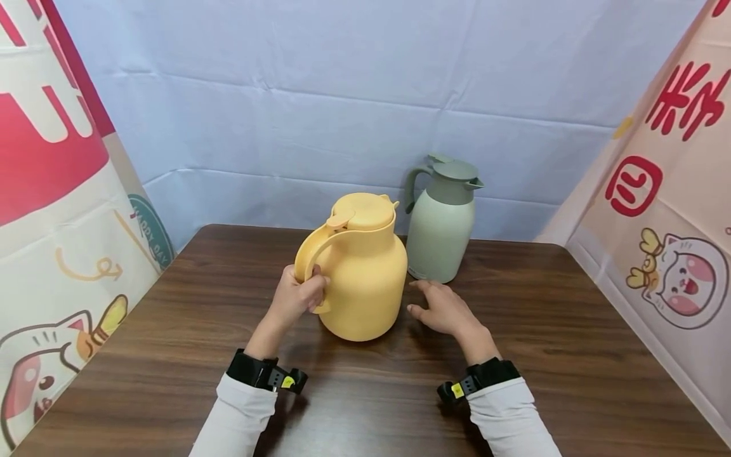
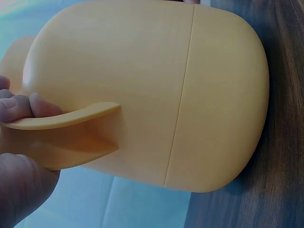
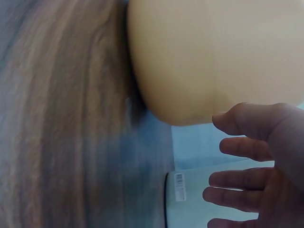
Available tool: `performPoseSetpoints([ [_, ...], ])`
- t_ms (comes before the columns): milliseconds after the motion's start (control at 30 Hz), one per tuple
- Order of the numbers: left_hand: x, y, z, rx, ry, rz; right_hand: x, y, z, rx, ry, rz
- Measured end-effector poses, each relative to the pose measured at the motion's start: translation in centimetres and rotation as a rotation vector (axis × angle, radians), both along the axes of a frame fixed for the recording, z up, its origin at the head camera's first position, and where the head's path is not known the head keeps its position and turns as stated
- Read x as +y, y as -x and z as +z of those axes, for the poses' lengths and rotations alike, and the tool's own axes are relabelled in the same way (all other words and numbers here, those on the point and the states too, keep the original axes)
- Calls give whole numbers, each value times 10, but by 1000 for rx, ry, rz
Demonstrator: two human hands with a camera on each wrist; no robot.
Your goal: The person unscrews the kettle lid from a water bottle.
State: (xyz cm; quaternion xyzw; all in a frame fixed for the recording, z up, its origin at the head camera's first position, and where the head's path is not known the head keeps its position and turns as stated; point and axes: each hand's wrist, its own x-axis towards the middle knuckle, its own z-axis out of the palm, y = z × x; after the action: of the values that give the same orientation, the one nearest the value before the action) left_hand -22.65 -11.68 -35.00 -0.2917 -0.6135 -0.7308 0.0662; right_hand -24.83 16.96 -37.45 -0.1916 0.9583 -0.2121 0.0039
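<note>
While the left hand [image 1: 298,293] had its fingers [image 2: 14,109] wrapped round the loop handle [image 1: 309,251] of a rounded, matt yellow jug [image 1: 365,285] with a flat round lid, that jug was roughly upright over the middle of the dark brown wood-grain desk [image 1: 183,330], whether touching it or not I could not tell. The right hand [image 1: 448,310], its fingers extended and spaced apart, hovered just beside the jug's right side, before a pale green jug [image 1: 441,235] with a grey-green top.
</note>
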Motion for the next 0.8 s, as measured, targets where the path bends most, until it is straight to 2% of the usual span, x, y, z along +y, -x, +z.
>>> performPoseSetpoints([
  [367,0,-1,-2,38,17,22,-3,-8,17,43,93,59],
  [533,2,0,-2,41,22,15,-1,-11,38,51,151,51],
  [800,1,-3,0,31,6,30,2,-10,72,124,167,78],
])
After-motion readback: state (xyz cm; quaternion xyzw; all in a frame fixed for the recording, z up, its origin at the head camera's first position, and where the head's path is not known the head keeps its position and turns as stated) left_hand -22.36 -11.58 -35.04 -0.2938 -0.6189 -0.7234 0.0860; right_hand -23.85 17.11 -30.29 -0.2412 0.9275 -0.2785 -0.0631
